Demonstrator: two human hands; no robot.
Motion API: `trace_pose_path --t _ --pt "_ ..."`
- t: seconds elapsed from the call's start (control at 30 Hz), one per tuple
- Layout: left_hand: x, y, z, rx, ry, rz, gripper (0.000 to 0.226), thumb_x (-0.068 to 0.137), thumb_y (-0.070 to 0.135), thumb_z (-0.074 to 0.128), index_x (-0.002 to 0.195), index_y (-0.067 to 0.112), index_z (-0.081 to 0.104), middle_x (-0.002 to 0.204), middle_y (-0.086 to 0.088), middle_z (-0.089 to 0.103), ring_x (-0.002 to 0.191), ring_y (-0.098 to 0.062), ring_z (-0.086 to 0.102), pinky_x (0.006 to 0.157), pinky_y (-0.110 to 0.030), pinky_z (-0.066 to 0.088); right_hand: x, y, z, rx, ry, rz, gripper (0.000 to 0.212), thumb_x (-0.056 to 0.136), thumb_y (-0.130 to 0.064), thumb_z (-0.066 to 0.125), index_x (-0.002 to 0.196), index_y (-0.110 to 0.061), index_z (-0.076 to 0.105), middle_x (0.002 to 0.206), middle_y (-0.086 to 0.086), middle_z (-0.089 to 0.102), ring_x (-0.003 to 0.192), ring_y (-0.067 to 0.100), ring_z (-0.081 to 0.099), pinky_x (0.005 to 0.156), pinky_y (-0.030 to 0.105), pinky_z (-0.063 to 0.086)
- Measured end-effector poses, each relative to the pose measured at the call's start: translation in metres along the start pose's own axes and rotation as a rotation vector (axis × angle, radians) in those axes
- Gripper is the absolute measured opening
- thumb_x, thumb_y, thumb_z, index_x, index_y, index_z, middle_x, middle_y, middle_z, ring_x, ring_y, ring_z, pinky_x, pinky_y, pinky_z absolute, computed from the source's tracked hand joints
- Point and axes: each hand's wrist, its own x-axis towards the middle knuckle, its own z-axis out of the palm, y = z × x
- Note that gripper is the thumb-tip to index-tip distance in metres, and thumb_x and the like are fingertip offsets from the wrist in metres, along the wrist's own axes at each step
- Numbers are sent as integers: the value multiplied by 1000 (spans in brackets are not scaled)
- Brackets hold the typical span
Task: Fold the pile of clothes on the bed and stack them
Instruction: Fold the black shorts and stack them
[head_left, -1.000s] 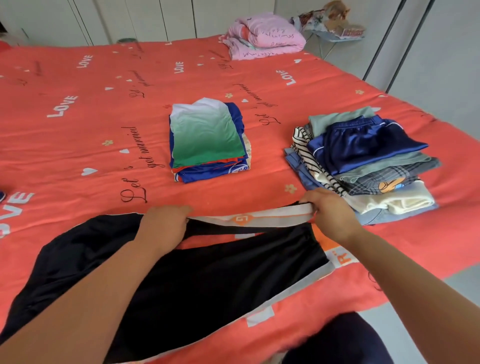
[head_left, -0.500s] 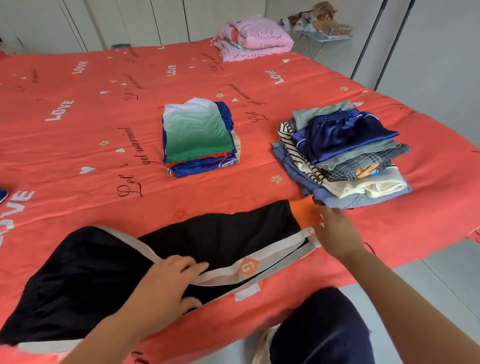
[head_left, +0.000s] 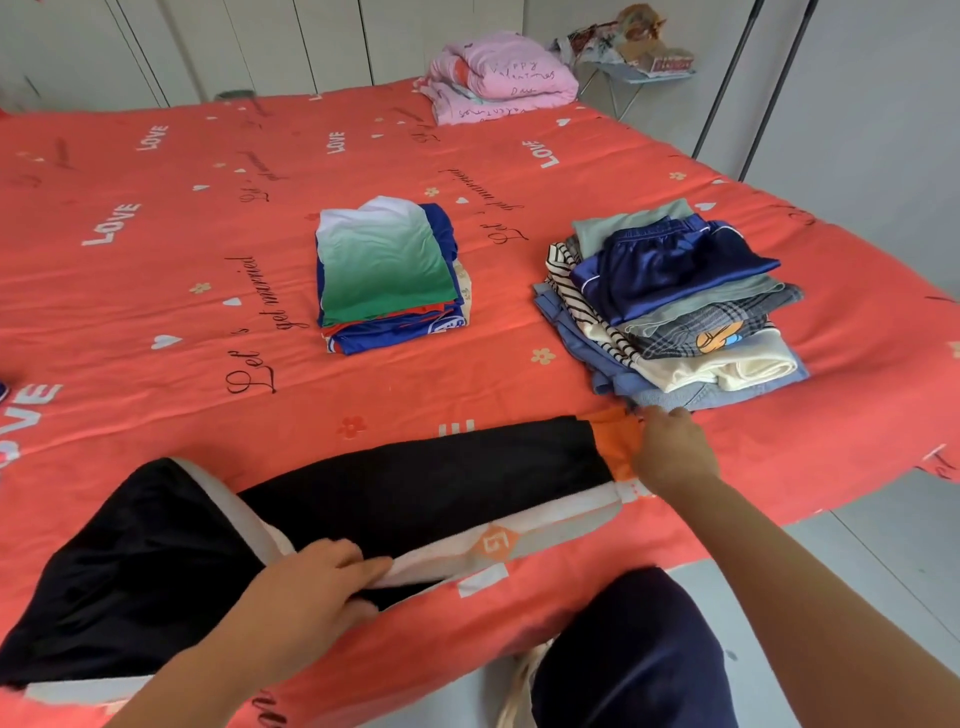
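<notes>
A black garment (head_left: 415, 478) with a white side stripe and an orange cuff lies folded lengthwise along the near edge of the red bed (head_left: 156, 291). My left hand (head_left: 311, 592) rests on its white stripe, fingers stretched over the fold. My right hand (head_left: 670, 452) lies on the orange cuff at the garment's right end, its fingertips partly hidden. Further back are two folded stacks: one topped by a green-and-white shirt (head_left: 384, 270), and to its right one topped by navy satin shorts (head_left: 670, 265).
Folded pink bedding (head_left: 498, 78) sits at the bed's far edge, with a small cluttered table (head_left: 634, 52) behind it. My leg in dark navy trousers (head_left: 623, 649) stands against the near bed edge. Grey floor runs along the right side.
A second ago both hands held the striped edge at the far side; they brought it toward me, folding the garment in half lengthwise. Both hands now lie on it.
</notes>
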Motion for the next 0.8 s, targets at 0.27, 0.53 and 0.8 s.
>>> trace_pose_path --t 0.27,0.53,0.8 --pt "0 6 -6 -99 -14 -62 123 44 90 -25 139 40 36 128 23 43 113 3 41 90 -11 33 -33 -45 57 -78 65 -501 43 90 -37 44 128 -21 55 132 11 54 126 33 46 104 49 34" --pt "4 -76 -34 164 -25 -176 54 89 8 36 141 22 37 136 4 48 129 -16 39 107 -26 23 -52 -102 72 -104 -41 -539 46 95 -32 47 138 -18 43 144 7 41 137 29 30 113 48 19" --pt "-19 -132 -46 476 69 -110 28 57 10 72 82 21 66 80 4 63 81 -20 62 95 -41 44 -142 -223 87 110 -341 -869 65 91 -49 48 145 -18 28 145 -1 36 133 18 30 108 31 28"
